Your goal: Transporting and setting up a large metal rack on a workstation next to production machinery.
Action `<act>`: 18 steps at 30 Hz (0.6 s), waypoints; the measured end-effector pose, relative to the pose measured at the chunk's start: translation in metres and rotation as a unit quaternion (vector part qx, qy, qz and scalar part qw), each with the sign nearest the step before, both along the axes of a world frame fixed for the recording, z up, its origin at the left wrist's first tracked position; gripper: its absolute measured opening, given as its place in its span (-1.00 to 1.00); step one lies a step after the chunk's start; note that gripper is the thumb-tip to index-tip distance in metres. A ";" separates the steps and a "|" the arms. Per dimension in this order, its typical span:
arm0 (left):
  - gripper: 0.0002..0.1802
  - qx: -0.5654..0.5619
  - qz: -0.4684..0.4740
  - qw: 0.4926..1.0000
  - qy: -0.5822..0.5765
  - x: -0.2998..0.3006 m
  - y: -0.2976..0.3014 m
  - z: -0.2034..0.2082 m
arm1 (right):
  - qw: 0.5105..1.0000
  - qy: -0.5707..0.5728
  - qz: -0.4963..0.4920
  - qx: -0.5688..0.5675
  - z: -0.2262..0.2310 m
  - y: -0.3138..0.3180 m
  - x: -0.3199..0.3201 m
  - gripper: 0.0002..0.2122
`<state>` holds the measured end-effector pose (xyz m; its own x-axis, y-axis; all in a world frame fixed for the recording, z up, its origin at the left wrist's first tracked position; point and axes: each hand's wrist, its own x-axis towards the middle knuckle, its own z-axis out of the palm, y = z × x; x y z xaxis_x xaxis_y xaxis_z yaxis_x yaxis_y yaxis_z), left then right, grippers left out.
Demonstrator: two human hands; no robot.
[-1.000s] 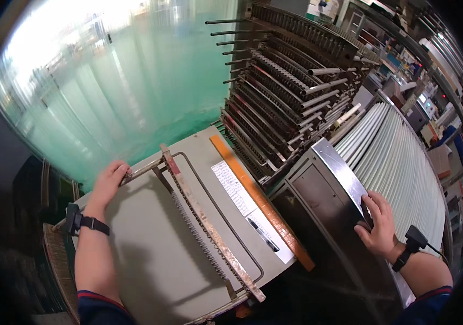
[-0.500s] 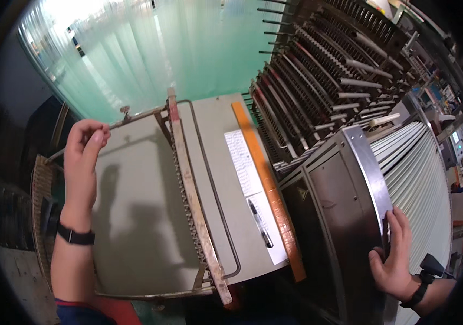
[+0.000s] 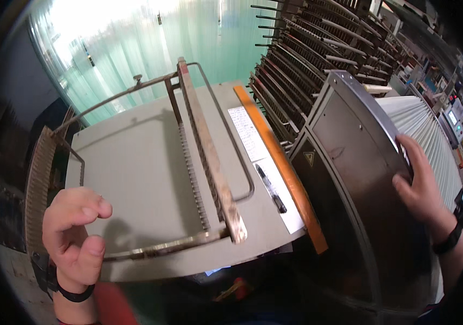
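My left hand [image 3: 75, 234] is empty, its thumb and curled fingers apart, at the near left corner of a metal rack frame [image 3: 158, 249]. That frame has toothed side bars and stands on a pale grey tabletop [image 3: 134, 162]. No contact between the hand and the frame can be made out. On the right, my right hand [image 3: 422, 181] lies against the top edge of a dark metal cabinet [image 3: 345, 124]. Its thumb and fingers are spread; part of the fingertips is hidden beyond the edge.
An orange strip [image 3: 280, 162] edges the table beside handwritten paper [image 3: 246, 132] and a black pen [image 3: 271, 187]. Behind the cabinet stand a dark slotted metal rack [image 3: 307, 59] and a fan of white panels [image 3: 412, 122]. Green translucent curtains [image 3: 188, 38] hang at the back.
My left hand has come down and nearer, from the far part of the frame to its near corner. The view has shifted. My right hand stays at the cabinet edge.
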<state>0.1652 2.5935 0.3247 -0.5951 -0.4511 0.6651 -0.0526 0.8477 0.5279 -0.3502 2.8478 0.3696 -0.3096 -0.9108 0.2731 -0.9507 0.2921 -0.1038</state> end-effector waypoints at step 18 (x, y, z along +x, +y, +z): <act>-0.72 -0.162 0.143 0.947 -0.237 0.120 0.155 -0.050 | 0.964 0.161 0.209 0.045 -0.017 -0.041 0.098 -0.69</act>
<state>0.2848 2.7480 0.2742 -0.7456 -0.4566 0.4854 -0.4704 0.8766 0.1021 -0.2518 2.8064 0.3521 0.1767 -0.9619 0.2084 -0.9660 -0.1290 0.2240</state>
